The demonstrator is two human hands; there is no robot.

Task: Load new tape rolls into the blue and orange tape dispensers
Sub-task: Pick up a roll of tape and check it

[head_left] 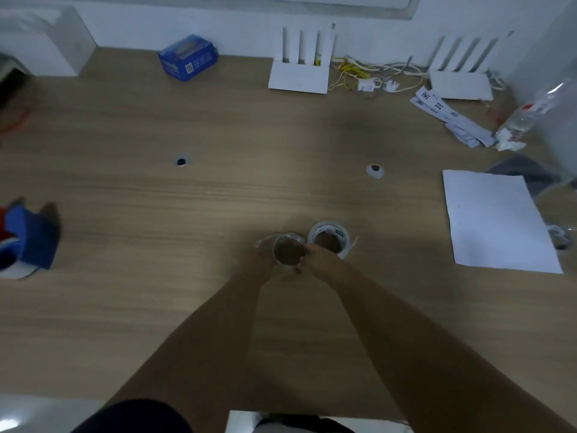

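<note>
Two clear tape rolls lie at the middle of the wooden table point(187, 292). My left hand point(260, 260) and my right hand point(318, 259) both grip the nearer tape roll point(288, 250) from either side. The second tape roll point(329, 237) lies flat just right of it, with a loose tape end sticking out to its right. The blue tape dispenser point(29, 237) sits at the far left edge, blurred, with something red-orange behind it that I cannot make out.
A white paper sheet point(496, 220) lies at the right. Two white routers point(299, 62) point(459, 76) with cables stand at the back, beside a blue box point(187, 57). Paper slips and a plastic bottle point(527, 114) are at the far right.
</note>
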